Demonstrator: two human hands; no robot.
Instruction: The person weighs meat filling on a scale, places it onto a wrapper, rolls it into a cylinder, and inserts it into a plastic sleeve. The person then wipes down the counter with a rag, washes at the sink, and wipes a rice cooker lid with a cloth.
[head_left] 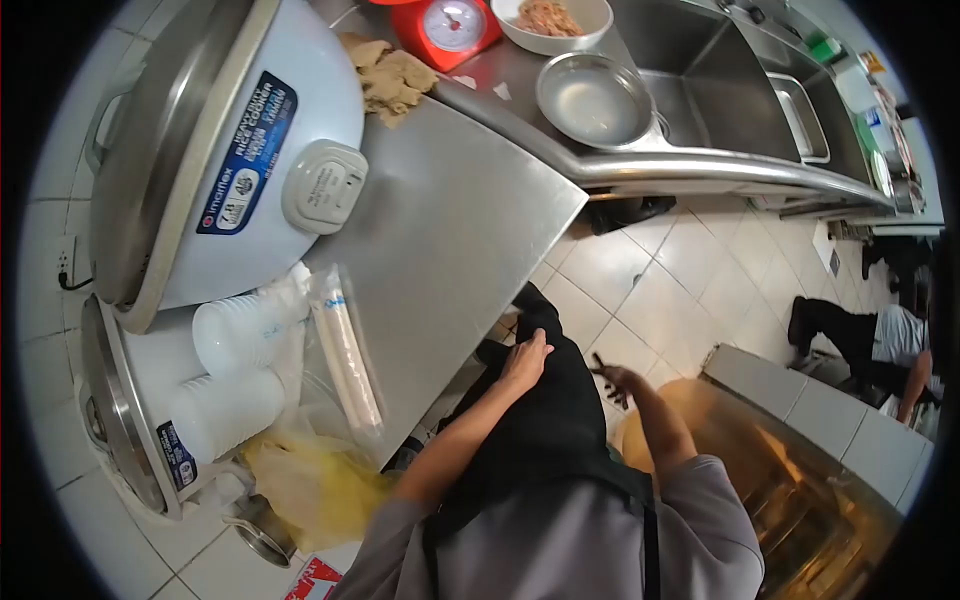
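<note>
My left hand (pixel 528 363) hangs in front of the black apron (pixel 560 430), its fingers curled loosely together with nothing visible in them. To the right, my right hand (pixel 622 383) is lowered beside the apron. Its fingers are curled round a small dark object (pixel 599 364) whose kind I cannot make out. Neither hand touches the steel table (pixel 450 200) on the left. On that table lie a long plastic sleeve of pale cups (pixel 347 360), stacks of clear plastic cups (pixel 225 410) and a large rice cooker (pixel 270 120).
Beyond the table are a red scale (pixel 450 30), a white bowl of raw meat (pixel 552 22), a metal bowl (pixel 594 98) and a steel sink (pixel 690 70). A brown cloth (pixel 388 80) lies by the cooker. Another person (pixel 870 340) is at the far right above the tiled floor (pixel 640 280).
</note>
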